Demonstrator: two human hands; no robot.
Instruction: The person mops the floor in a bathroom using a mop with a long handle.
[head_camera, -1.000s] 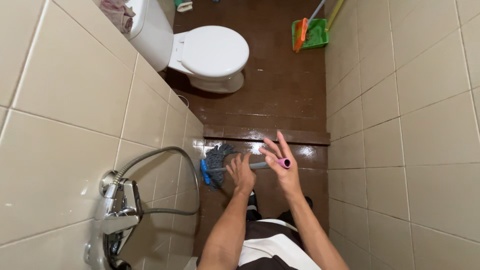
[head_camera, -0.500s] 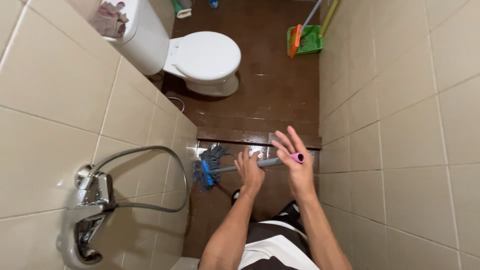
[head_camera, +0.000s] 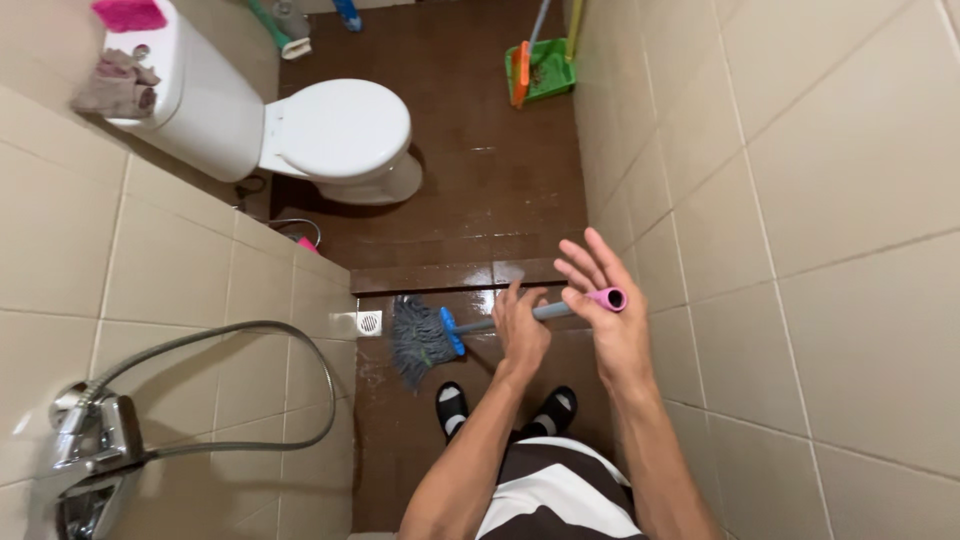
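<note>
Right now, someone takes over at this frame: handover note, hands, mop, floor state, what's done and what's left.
Left hand: fingers spread, palm against the grey mop handle, no closed grip.
Right hand: open, fingers fanned, the handle's pink end cap resting across the palm.
Mop head: grey strands on a blue clamp, down on the wet brown floor in the shower area, beside the floor drain.
Done: the floor is wet and glossy from the step out toward the toilet.
Left: cannot tell which patches are mopped; a green dustpan stands at the far wall.
</note>
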